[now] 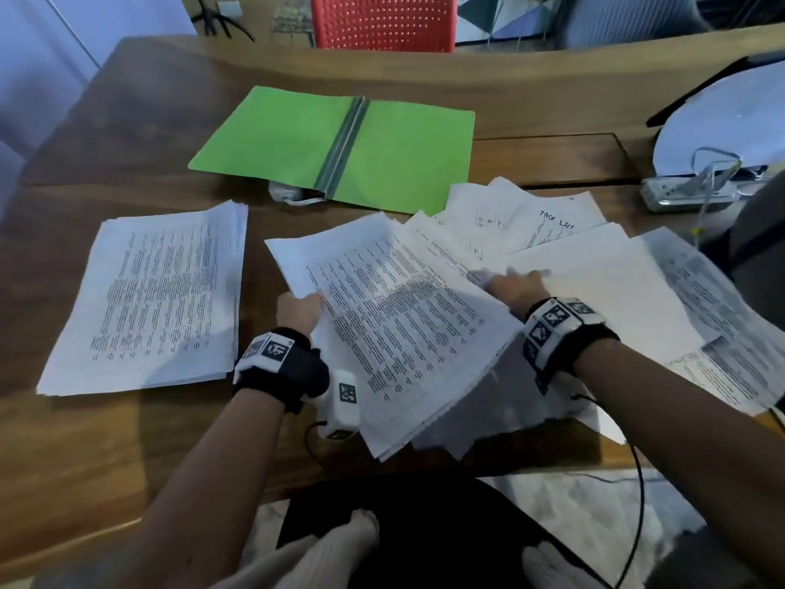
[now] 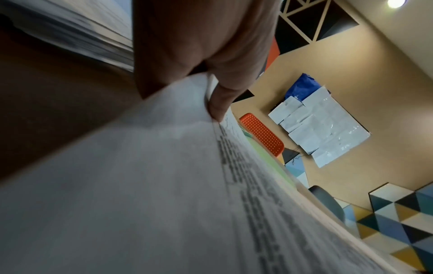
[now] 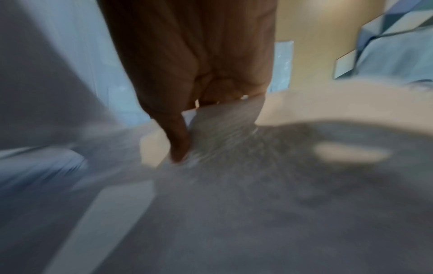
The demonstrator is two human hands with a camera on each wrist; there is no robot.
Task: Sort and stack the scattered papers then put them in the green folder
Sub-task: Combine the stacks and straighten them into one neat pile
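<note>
dim, bluish indoor light; head view bends at the edges, right wrist view heavily motion-blurred, ceiling lamp [image 2: 395,3] glares.

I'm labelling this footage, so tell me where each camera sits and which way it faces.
Head: looks down at the desk; both forearms show.
Left wrist: along the left hand, which grips the printed sheets.
Right wrist: along the right hand, over blurred paper.
Shared: head and left wrist both show the red chair and green folder.

On the table [image 1: 127,121], an opened folder [image 1: 408,163] was laid at twelve o'clock. A squared stack [image 1: 157,299] was placed at nine; loose sheets [image 1: 552,231] were fanned toward three — one bundle [image 1: 403,325] was tilted between them, at centre.
</note>
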